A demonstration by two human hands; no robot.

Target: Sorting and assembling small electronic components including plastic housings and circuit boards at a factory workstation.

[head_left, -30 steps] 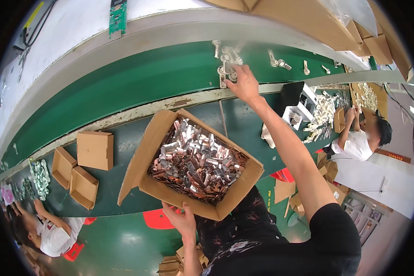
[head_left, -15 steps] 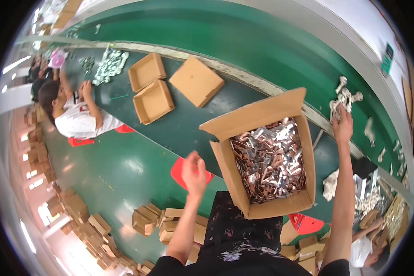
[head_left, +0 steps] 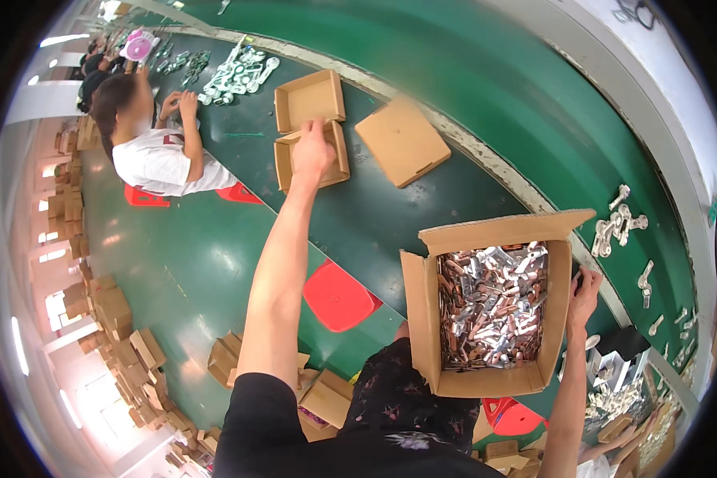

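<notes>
My left hand (head_left: 314, 155) reaches over a small open cardboard box (head_left: 336, 169), its bunched fingers closed on the fold between base and lid. The lid (head_left: 311, 97) lies back on the far side. Close in front of me, a large open carton (head_left: 498, 384) is filled with shiny silver and copper-coloured metal pieces (head_left: 494, 307). Beside the carton's right wall is my right hand (head_left: 583, 299), fingers bent and apart; I see nothing held in it. Right of the small box lies a closed flat cardboard box (head_left: 402, 142).
Silvery metal parts (head_left: 617, 227) lie on the green belt (head_left: 486, 103) beyond the table. At left, a person in a white shirt (head_left: 155, 163) sits by a pile of pale metal parts (head_left: 235, 76). A red stool (head_left: 338, 296) stands at the table edge; stacked cartons (head_left: 111, 311) line the floor.
My left hand has moved forward to the small open box. My right hand has left the metal parts on the belt and come back beside the large carton. The view has shifted.
</notes>
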